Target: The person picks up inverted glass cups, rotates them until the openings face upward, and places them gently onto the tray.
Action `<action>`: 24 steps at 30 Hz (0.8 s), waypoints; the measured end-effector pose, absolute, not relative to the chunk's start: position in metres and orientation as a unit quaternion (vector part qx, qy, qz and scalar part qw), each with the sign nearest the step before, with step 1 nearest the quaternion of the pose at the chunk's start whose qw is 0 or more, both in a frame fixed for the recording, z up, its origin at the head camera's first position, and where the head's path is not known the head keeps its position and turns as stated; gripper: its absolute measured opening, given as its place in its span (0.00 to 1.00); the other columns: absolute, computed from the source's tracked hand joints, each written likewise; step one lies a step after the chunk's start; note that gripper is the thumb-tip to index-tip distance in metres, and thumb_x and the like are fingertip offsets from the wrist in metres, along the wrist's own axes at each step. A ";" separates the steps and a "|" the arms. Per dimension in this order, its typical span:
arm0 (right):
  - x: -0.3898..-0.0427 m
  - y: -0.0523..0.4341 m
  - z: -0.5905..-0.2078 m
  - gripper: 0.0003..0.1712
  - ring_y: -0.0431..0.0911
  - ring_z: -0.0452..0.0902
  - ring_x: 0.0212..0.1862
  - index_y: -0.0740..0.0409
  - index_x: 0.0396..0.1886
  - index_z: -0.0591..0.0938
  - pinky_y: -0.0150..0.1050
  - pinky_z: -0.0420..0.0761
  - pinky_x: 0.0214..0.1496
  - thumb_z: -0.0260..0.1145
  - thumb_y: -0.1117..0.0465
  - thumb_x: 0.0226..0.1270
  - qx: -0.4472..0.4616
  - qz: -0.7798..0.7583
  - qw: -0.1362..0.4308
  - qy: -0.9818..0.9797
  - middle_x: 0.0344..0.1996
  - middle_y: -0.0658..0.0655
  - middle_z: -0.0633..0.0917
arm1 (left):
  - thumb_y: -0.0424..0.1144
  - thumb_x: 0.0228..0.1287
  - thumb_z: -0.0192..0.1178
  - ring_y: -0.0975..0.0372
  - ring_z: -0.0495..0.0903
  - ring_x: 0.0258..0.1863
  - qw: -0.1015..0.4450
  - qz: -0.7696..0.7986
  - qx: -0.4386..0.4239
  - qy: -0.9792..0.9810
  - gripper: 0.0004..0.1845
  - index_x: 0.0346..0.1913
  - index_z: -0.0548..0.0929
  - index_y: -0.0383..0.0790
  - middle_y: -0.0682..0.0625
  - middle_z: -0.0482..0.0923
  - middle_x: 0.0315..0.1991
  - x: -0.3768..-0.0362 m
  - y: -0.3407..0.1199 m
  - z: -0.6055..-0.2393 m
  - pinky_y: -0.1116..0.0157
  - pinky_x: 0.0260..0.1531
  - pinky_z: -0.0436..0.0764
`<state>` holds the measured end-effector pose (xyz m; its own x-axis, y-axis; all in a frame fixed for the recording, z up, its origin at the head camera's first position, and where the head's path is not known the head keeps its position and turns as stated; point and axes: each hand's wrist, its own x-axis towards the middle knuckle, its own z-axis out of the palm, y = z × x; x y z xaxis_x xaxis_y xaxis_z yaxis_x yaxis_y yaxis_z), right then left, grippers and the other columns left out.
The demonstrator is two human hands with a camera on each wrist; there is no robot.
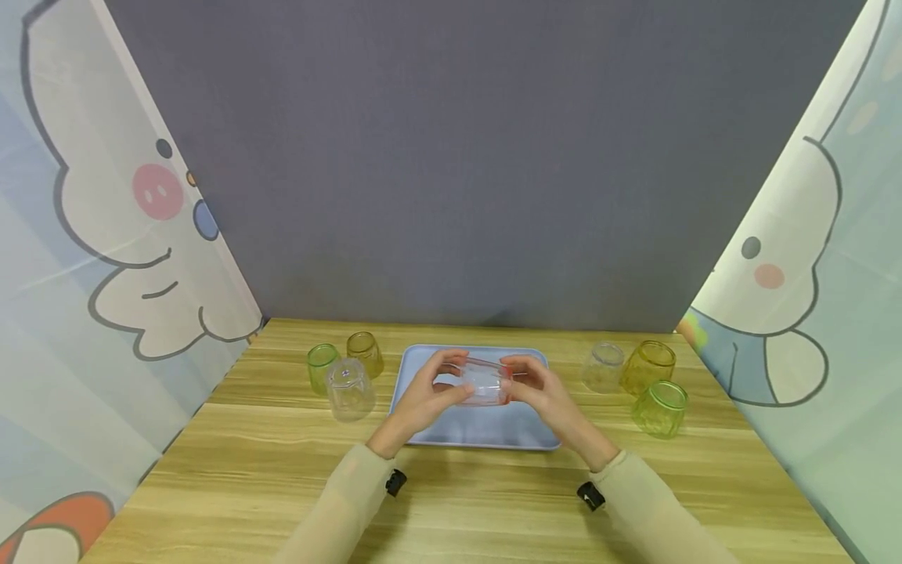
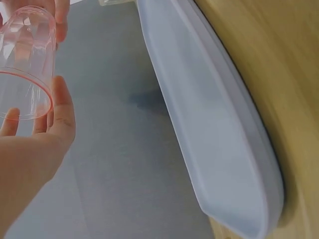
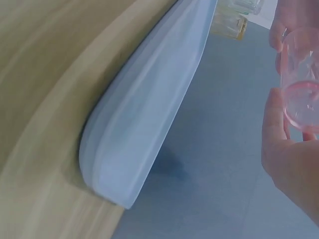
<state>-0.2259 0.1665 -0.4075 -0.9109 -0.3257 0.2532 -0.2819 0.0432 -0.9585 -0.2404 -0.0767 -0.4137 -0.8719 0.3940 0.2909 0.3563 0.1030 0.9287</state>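
Note:
A clear, pink-tinted glass cup (image 1: 485,382) lies on its side in the air just above the pale blue tray (image 1: 479,429). Both hands grip it. My left hand (image 1: 435,389) holds the cup's left end, with its fingers curled over the top. On the other end my right hand (image 1: 532,387) does the same. In the left wrist view the cup (image 2: 25,64) shows its open pink rim, held between the thumb and fingers of the left hand (image 2: 42,139). In the right wrist view the cup (image 3: 301,84) shows its thick base beside the thumb of the right hand (image 3: 279,149).
On the wooden table (image 1: 451,501), left of the tray, stand a green cup (image 1: 321,366), an amber cup (image 1: 365,352) and a clear cup (image 1: 348,388). On the right are a clear cup (image 1: 603,366), an amber cup (image 1: 648,364) and a green cup (image 1: 660,407). Walls close the back and sides.

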 end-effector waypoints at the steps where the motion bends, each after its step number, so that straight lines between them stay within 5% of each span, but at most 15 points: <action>1: -0.226 0.168 -0.407 0.26 0.46 0.81 0.51 0.72 0.65 0.72 0.40 0.84 0.52 0.65 0.64 0.72 -0.213 -0.655 0.015 0.724 0.56 0.71 0.77 | 0.38 0.68 0.66 0.48 0.71 0.61 0.012 0.618 0.251 0.745 0.30 0.70 0.71 0.40 0.40 0.71 0.63 -0.241 -0.078 -0.413 0.59 0.56 0.78; 12: -0.228 0.187 -0.400 0.24 0.57 0.78 0.58 0.63 0.64 0.76 0.42 0.81 0.56 0.66 0.60 0.73 -0.206 -0.567 0.005 0.797 0.56 0.64 0.81 | 0.38 0.66 0.67 0.50 0.72 0.58 -0.018 0.584 0.247 0.773 0.30 0.69 0.72 0.37 0.42 0.72 0.60 -0.242 -0.087 -0.409 0.56 0.54 0.78; 24: -0.238 0.209 -0.387 0.25 0.57 0.79 0.55 0.62 0.62 0.78 0.51 0.80 0.53 0.68 0.54 0.71 -0.172 -0.438 -0.023 0.882 0.55 0.63 0.81 | 0.39 0.63 0.69 0.44 0.70 0.56 -0.066 0.540 0.234 0.806 0.30 0.68 0.75 0.40 0.38 0.71 0.59 -0.247 -0.094 -0.403 0.51 0.49 0.79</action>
